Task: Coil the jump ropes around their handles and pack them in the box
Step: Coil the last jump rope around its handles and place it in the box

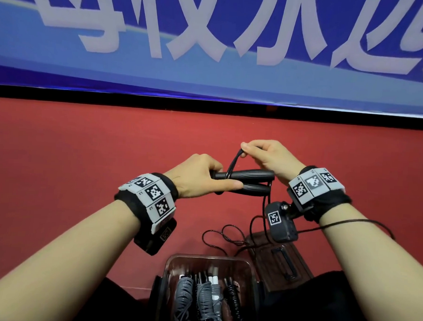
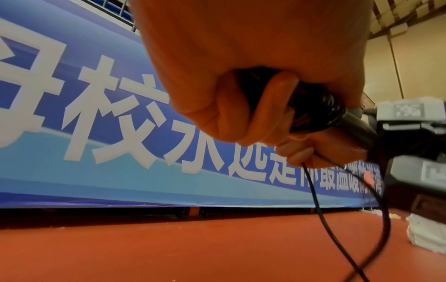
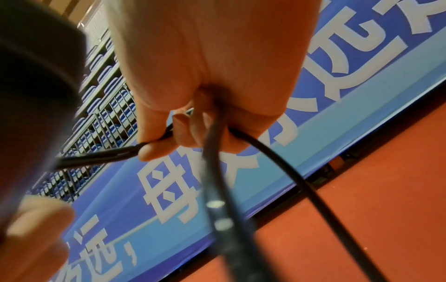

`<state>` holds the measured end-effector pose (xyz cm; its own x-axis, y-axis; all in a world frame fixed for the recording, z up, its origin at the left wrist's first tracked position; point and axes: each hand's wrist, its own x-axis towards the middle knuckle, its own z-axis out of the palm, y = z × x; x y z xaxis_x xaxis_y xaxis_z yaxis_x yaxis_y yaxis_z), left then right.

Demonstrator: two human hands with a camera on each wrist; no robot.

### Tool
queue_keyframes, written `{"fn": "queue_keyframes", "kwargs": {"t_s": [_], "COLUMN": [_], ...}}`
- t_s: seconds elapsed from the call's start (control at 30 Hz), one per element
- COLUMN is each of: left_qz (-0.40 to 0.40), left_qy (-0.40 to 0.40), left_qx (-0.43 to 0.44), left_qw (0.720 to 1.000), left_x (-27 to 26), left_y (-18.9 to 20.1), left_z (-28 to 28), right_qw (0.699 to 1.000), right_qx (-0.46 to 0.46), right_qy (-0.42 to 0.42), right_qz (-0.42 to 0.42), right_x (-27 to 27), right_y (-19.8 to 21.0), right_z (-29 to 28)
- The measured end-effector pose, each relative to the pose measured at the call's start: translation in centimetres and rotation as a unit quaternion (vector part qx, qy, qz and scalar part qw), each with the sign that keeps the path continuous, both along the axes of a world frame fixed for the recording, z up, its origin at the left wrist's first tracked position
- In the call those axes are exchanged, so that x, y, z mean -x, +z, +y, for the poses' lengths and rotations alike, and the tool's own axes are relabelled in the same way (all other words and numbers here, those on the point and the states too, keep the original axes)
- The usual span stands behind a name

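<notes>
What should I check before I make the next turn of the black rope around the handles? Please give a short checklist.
1. Left hand grips both black handles together: ok.
2. Right hand pinches the rope: ok.
3. First turns sit on the handles: ok.
4. Loose rope on the floor free of knots: cannot tell.
5. Rope clear of the right forearm: not ok.
6. Room left in the box: ok.

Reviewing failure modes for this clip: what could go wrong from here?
1. The slack cord lies looped on the floor and over the box lid; pulling may snag or knot it.
2. The left hand grips both handles; if they shift, the first wrap held by the right hand could slip off.
</notes>
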<state>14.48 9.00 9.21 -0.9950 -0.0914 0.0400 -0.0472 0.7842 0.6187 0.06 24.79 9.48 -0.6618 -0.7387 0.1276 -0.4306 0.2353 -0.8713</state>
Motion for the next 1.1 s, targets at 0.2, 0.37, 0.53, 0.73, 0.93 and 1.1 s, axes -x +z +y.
{"fn": "queue_keyframes", "kwargs": {"t_s": [0.2,0.37,0.53,0.73,0.93,1.1], "left_qz": [0.094,0.133,0.171,0.164,0.103,0.053], "left_qy": [0.032,0.063,0.079,0.189,0.243,0.266], "left_qx": [-0.113,-0.212,-0.192,-0.147,-0.115,-0.065], "left_qw": [0.989,0.966,0.963,0.957,0.958,0.960], "left_x": [0.6,0.8,1.1,1.8,1.7,1.7], "left_y": [0.4,0.9,1.2,-0.3,-1.3,-1.7], "left_z": [-0.3,-0.3,-1.2,-3.4,-4.6,-4.8], "right_qw": [0.998,0.991,0.991,0.993,0.988,0.981], "right_qx": [-0.059,-0.133,-0.124,-0.099,-0.036,-0.016], "right_qy": [-0.010,0.019,0.025,-0.022,0.022,0.053], "right_qz": [0.015,0.018,-0.044,0.062,0.145,0.186], "right_x": [0.0,-1.8,-2.1,-2.8,-3.4,-4.6], "right_y": [-1.9,-3.3,-3.7,-1.8,-0.2,-0.1], "right_z": [-0.3,-2.1,-2.8,-2.4,-1.9,-2.4]}}
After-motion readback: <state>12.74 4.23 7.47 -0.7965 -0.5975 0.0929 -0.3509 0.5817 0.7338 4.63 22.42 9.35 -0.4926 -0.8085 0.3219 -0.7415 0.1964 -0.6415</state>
